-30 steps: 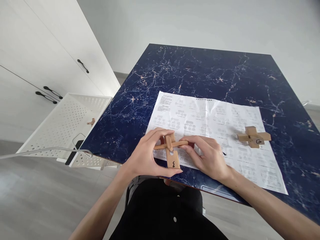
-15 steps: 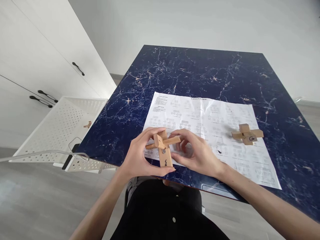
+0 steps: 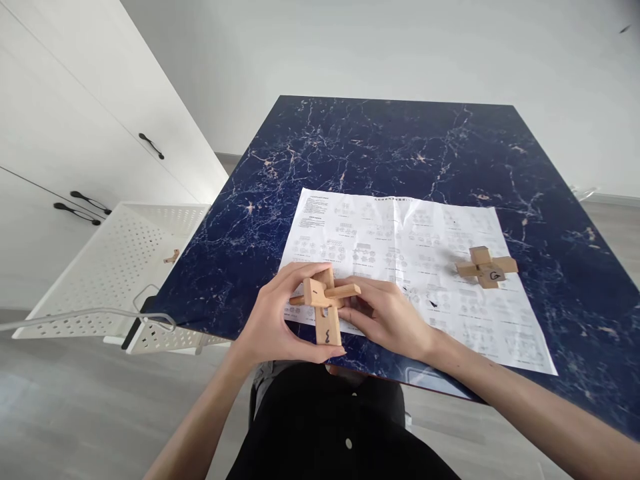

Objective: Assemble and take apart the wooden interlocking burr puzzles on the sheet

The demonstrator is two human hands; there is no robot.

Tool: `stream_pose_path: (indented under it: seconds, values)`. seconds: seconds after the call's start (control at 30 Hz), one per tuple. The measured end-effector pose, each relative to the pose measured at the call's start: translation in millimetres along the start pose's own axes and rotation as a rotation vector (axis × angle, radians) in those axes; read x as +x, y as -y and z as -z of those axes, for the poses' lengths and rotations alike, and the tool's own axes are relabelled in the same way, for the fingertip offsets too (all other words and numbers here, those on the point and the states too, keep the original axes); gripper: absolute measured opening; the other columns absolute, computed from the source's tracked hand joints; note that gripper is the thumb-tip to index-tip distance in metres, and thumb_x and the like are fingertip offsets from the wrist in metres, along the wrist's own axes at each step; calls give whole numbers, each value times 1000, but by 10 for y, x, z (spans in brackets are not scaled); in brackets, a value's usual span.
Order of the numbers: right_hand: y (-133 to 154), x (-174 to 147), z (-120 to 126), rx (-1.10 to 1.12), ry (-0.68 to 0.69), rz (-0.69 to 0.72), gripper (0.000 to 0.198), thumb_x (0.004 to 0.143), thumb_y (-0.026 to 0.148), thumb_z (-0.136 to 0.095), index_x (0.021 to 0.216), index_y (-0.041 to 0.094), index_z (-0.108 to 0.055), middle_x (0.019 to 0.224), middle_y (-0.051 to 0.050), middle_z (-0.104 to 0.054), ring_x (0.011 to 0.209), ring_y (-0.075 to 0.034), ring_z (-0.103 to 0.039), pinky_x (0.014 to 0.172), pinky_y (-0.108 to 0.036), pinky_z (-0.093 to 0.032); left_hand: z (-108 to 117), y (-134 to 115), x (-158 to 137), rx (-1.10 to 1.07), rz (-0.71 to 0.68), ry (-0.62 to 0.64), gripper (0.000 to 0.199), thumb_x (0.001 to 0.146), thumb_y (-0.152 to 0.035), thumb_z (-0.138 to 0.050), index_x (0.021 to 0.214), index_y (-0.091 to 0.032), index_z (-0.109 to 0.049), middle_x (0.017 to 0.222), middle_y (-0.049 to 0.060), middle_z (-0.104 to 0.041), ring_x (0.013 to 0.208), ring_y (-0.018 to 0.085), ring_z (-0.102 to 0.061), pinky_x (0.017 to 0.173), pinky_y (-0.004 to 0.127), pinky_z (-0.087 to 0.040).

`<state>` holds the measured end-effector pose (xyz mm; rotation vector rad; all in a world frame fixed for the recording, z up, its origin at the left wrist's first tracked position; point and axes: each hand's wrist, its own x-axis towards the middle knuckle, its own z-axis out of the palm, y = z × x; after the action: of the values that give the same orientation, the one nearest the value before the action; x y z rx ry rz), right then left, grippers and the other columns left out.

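My left hand (image 3: 270, 320) grips a wooden interlocking puzzle (image 3: 327, 327), thumb at its near end and fingers at its far end. The upright piece carries a dark handwritten mark, and two other wooden bars cross it, one jutting out to the right. My right hand (image 3: 390, 317) is closed against the right side of this puzzle, its fingertips partly hidden behind the wood. Both hands are above the near edge of a printed instruction sheet (image 3: 435, 233). On the sheet's right side lies a second, cross-shaped wooden puzzle (image 3: 489, 270) marked with a letter like G.
The sheet lies on a dark blue marbled table (image 3: 380, 147). Left of the table stands a white perforated basket (image 3: 100, 267) with a small wooden piece (image 3: 172, 256) in it and a grey cable (image 3: 100, 312) across it. White cabinets (image 3: 60, 100) with black handles stand beyond.
My right hand has come in against the puzzle, its fingers closing at the puzzle's right side. The crossing piece sits slightly shifted to the left. The view has tilted a little.
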<state>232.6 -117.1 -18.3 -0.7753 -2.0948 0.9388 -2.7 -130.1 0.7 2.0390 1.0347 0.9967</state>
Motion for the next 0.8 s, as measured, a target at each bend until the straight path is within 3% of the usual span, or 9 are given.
stream_pose_path:
  seconds: [0.47, 0.8]
  values:
    - [-4, 9, -3, 28, -39, -38, 17, 111, 34, -61, 114, 20, -70, 87, -3, -72, 66, -16, -61, 61, -28, -51, 12, 11, -29, -6, 42, -6, 96, 63, -40, -101, 148, -33, -56, 137, 8, -70, 122, 34, -69, 110, 51, -55]
    - [8, 23, -1, 62, -27, -68, 23, 110, 39, -63, 99, 20, -70, 85, -3, -72, 66, -16, -62, 61, -27, -52, 15, 13, -26, 3, 32, -17, 93, 64, -42, -99, 147, -31, -57, 135, 9, -70, 123, 36, -68, 111, 54, -53]
